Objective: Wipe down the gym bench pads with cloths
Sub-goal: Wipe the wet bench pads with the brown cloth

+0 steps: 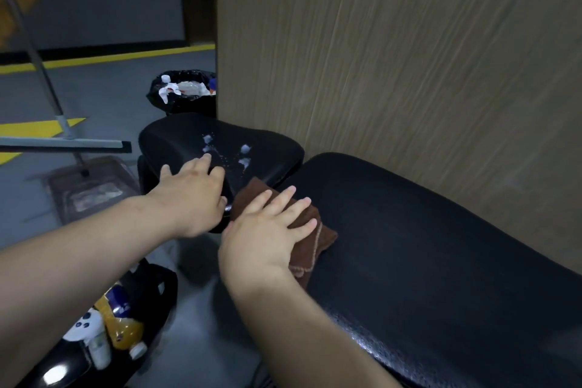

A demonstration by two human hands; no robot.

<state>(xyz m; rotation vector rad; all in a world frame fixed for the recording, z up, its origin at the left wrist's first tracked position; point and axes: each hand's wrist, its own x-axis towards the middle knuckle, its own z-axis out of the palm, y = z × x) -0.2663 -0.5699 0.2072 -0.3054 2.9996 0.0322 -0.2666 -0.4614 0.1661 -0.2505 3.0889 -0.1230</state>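
At 7 o'clock, nearest the camera, a black caddy [151,302] on the floor holds a yellow bottle [124,321] and a white spray bottle [83,326]. At 4 o'clock the long black bench pad [441,261] runs from the lower right up toward centre; its surface to the right of the hands is bare as far as the wooden wall panel [393,57], which stands close along its far edge.

At centre the right hand [267,230] lies flat on a brown cloth [310,241], fingers spread and stretched forward, palm pressing down; this grip pinches nothing. The cloth sits at the near left end of the long pad, one corner reaching toward the gap between the two pads, another hanging over the pad's left edge.

Just beside it at 10 o'clock, the left hand [192,192] rests open on the near edge of the smaller seat pad [258,148], fingers spread and slightly curled over the rim, holding nothing. The two hands are near but apart.

On the seat pad beyond the left fingertips, at 12 o'clock from the hands, sit several white foam blobs [244,154] with small specks around them. The pad's far right side touches or nearly touches the wooden panel.

Farther, at 11 o'clock, a bin lined with a black bag [179,91] stands against the panel's edge, white rubbish in it. At 9 o'clock a squeegee [63,143] and a mop head [91,189] occupy the grey floor [104,88], which has yellow markings.
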